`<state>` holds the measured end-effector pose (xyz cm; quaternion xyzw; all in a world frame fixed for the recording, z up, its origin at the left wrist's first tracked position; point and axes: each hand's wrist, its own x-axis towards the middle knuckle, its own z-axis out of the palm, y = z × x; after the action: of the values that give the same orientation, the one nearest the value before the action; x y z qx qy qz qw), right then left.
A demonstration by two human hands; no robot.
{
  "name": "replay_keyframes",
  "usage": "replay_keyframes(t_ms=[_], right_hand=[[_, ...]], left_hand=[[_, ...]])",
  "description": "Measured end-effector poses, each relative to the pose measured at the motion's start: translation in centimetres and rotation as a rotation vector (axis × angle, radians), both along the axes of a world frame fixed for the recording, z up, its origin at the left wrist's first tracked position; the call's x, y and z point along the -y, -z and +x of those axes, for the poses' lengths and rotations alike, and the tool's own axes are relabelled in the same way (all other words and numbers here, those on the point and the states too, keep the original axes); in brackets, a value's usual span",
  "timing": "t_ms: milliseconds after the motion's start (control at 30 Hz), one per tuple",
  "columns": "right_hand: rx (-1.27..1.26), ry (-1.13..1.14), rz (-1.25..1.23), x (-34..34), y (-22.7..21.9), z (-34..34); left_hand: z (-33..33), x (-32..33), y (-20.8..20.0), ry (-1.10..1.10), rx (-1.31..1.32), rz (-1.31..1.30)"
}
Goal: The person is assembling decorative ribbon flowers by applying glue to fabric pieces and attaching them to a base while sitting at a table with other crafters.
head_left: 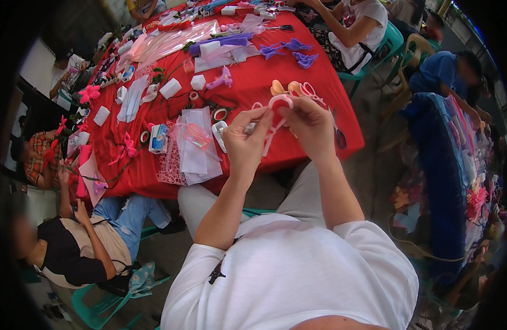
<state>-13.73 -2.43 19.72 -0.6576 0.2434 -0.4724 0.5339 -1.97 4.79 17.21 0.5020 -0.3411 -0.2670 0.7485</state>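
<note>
Both my hands are raised over the near edge of the red-covered table, working one pink pipe cleaner (281,99) bent into a small loop. My left hand (245,136) pinches one side of it, and a pink end hangs down between the hands. With thumb and fingers closed, my right hand (310,125) grips the loop's other side. Just beyond the fingers lie peach petal shapes (277,87) and thin pink loops (312,93), partly hidden. A white oval item (219,135) sits beside my left hand. Dark-handled scissors (340,136) rest to the right of my right hand.
White sheets (199,159) and pink mesh (170,165) lie at the near edge, beside a blue-white box (158,138) and a tape roll (220,114). Purple pipe-cleaner shapes (304,59) lie farther off. People sit around the red tablecloth (325,82); another table (436,165) stands right.
</note>
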Motion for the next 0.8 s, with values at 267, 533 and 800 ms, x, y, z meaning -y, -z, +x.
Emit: replay_keyframes(t_ms=[267,533,800], right_hand=[[0.079,0.071,0.012,0.8,0.4,0.2],[-0.093,0.165,-0.51,1.5,-0.6,-0.2],[-0.049,0.236,-0.791,2.7,-0.8,-0.2]], left_hand=[[-0.4,-0.7,-0.3,0.244,-0.064,0.124],[-1.1,-0.4,-0.5,0.233,-0.095,0.098],[-1.5,-0.6,-1.0,0.236,-0.129,0.054]])
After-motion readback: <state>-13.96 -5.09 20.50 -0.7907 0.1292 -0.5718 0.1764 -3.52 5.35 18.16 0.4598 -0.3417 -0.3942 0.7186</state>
